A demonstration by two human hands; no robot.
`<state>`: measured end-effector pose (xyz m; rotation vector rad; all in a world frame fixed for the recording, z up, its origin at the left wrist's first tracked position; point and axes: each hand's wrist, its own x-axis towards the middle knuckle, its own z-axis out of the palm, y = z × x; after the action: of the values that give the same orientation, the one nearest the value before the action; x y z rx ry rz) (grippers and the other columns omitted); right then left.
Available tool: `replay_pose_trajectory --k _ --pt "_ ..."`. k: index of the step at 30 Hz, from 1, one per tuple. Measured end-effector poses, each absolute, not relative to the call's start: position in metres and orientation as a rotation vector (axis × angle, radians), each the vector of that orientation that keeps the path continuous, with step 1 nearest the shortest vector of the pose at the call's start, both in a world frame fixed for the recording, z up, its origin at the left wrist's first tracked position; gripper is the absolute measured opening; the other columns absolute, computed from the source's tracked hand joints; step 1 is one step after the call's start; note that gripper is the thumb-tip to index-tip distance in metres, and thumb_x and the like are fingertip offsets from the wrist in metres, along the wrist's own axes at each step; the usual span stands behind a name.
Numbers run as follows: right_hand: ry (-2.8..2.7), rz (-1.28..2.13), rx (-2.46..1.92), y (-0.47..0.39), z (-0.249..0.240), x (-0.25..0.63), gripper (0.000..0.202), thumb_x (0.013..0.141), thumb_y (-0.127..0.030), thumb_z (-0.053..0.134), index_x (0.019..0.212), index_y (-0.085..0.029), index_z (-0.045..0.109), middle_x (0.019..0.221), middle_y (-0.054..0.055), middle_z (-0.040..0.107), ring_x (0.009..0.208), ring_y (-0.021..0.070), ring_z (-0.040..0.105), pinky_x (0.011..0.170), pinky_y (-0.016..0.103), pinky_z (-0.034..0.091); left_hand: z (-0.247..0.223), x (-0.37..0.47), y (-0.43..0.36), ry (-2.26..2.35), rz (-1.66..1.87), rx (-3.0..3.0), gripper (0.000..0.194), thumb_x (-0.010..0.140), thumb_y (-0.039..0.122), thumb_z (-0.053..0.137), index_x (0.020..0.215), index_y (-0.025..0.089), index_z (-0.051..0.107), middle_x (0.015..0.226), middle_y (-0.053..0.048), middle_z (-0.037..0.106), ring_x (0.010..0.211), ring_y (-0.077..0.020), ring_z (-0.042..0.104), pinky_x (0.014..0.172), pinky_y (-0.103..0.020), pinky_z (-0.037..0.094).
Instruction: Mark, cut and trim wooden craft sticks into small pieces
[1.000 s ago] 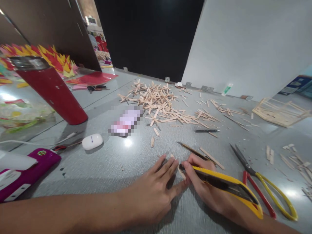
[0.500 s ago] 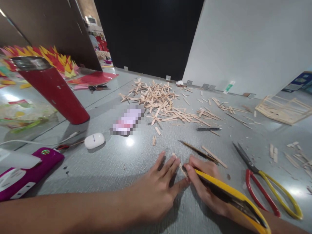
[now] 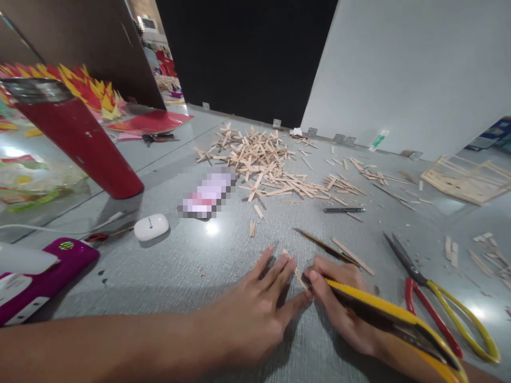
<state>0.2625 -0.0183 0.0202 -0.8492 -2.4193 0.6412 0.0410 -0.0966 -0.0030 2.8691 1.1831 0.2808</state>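
My left hand (image 3: 255,308) lies flat on the grey table (image 3: 191,271), its fingertips pressing a small wooden stick (image 3: 296,274). My right hand (image 3: 339,303) grips a yellow utility knife (image 3: 395,324) whose tip meets that stick next to my left index finger. A big heap of wooden sticks (image 3: 259,165) lies farther back at the centre.
Red and yellow scissors (image 3: 435,303) lie to the right, a black pen (image 3: 343,209) and thin skewer (image 3: 323,246) beyond my hands. A red tumbler (image 3: 75,138), white earbud case (image 3: 151,227) and magenta device (image 3: 43,271) sit left. A stick frame (image 3: 465,181) rests far right.
My right hand has tilted the knife handle lower and farther right; its tip stays at the stick. My left hand stays pressed in place. The view has shifted slightly.
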Motion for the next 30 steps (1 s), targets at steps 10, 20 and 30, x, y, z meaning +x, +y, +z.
replay_pose_trajectory --k 10,20,30 --pt "-2.284 0.939 -1.055 -0.0110 0.0256 0.2619 0.052 0.113 -0.049 0.043 0.067 -0.026 0.050 0.059 -0.004 0.054 0.054 0.0142 0.054 0.055 0.030 0.043 -0.0027 0.0377 -0.0985 1.154 0.267 2.863 0.072 0.110 0.033 0.057 0.171 0.007 0.028 0.170 -0.035 0.035 0.163 -0.0467 0.028 0.131 -0.055 0.031" --pt "-2.234 1.082 -1.220 -0.0114 0.0215 0.2673 0.055 0.112 -0.061 0.044 0.071 -0.026 0.054 0.066 -0.002 0.059 0.065 0.0191 0.054 0.065 0.036 0.042 0.0028 0.0392 -0.0972 1.176 0.316 2.881 0.072 0.107 0.031 0.060 0.169 0.007 0.033 0.166 -0.036 0.039 0.160 -0.0459 0.034 0.131 -0.052 0.031" --pt "-2.229 1.069 -1.224 -0.0120 0.0222 0.2637 0.054 0.111 -0.062 0.045 0.071 -0.026 0.053 0.067 -0.002 0.057 0.067 0.0192 0.052 0.068 0.037 0.042 -0.0052 0.0396 -0.0974 1.176 0.327 2.922 0.080 0.107 0.035 0.060 0.172 0.004 0.025 0.167 -0.035 0.040 0.161 -0.0461 0.035 0.130 -0.054 0.031"
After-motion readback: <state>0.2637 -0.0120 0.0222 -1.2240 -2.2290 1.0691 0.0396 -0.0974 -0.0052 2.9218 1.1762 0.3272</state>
